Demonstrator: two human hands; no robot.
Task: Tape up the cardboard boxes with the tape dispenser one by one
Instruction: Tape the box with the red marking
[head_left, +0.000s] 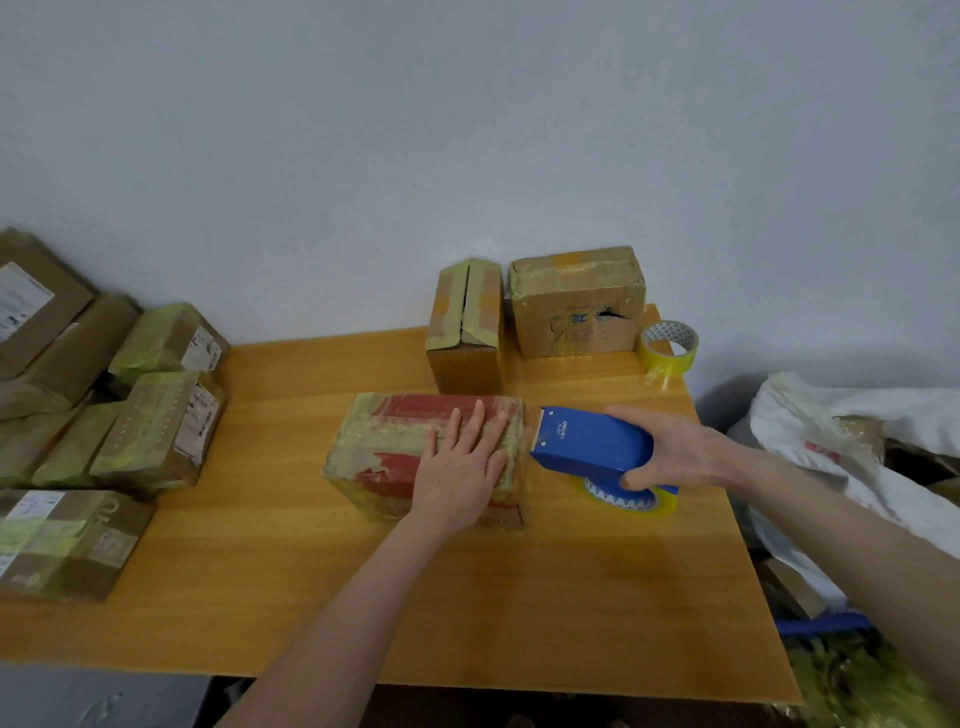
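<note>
A red-printed cardboard box (384, 457), wrapped in yellowish tape, lies flat on the bench (311, 571). The blue tape dispenser (587, 447), with its yellowish roll underneath, has its cutter end just beside the box's right edge. Behind stand a narrow box (465, 332) with a split top seam and a wider box (576, 306), torn and taped.

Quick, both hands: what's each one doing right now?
Left hand: open, flat on the red box.
Right hand: gripping the blue tape dispenser.

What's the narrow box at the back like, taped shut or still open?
Still open: the narrow box shows a dark gap between its top flaps, with no tape bridging it.
</note>
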